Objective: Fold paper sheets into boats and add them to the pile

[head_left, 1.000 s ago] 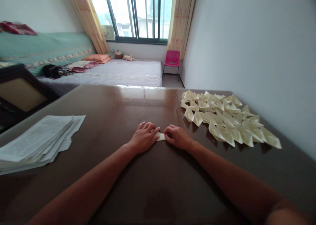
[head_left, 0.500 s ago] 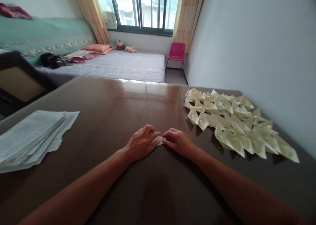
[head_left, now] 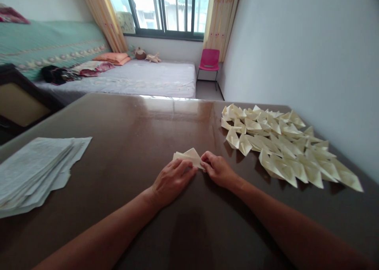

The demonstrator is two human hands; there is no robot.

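A small folded cream paper piece (head_left: pixel 187 156) lies on the dark brown table (head_left: pixel 133 124) just beyond my fingers. My left hand (head_left: pixel 172 179) rests palm down with its fingertips on the paper's near edge. My right hand (head_left: pixel 218 168) pinches the paper's right corner with curled fingers. Both forearms reach in from the bottom of the view.
Several finished folded cream paper shapes (head_left: pixel 284 143) cover the table's right side near the white wall. A stack of flat paper sheets (head_left: pixel 32 169) lies at the table's left edge. Beyond the table are a bed (head_left: pixel 133 76), a pink chair (head_left: pixel 209 60) and a window.
The folded paper was mostly hidden between my hands; now it sticks out beyond my fingers, opened into a wider pointed shape. My hands drew slightly nearer to me.
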